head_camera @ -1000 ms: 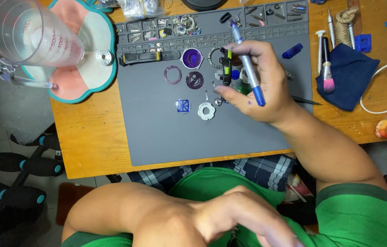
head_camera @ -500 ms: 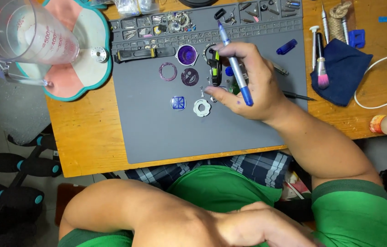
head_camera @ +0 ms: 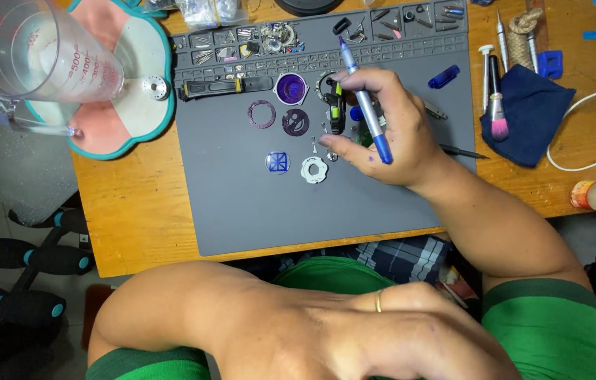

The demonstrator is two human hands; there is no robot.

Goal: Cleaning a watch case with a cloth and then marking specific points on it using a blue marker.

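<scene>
My right hand (head_camera: 400,137) hovers over the grey work mat (head_camera: 255,211) and grips a slim silver tool with a blue end (head_camera: 367,105), held between the fingers. Its index fingertip rests by tiny loose parts next to a white toothed ring (head_camera: 314,169). Under the fingers lies a black and yellow-green watch piece (head_camera: 336,112). A purple round case (head_camera: 291,88), purple ring (head_camera: 262,114), dark dial (head_camera: 296,122) and blue square part (head_camera: 277,162) lie to the left. My left hand (head_camera: 396,331), wearing a ring, is close to the camera at the bottom, its fingers curled out of sight.
A clear measuring jug (head_camera: 30,56) stands on a pink and teal pad (head_camera: 136,91) at the left. A black strap (head_camera: 224,87) and compartments of small parts line the mat's top. On the right are a navy cloth (head_camera: 534,112), a pink brush (head_camera: 496,105), a white cable (head_camera: 593,158) and a blue cap (head_camera: 444,76).
The view wobbles a little. My right hand stays over the same small parts with the tool in it, and my left hand keeps its place at the bottom.
</scene>
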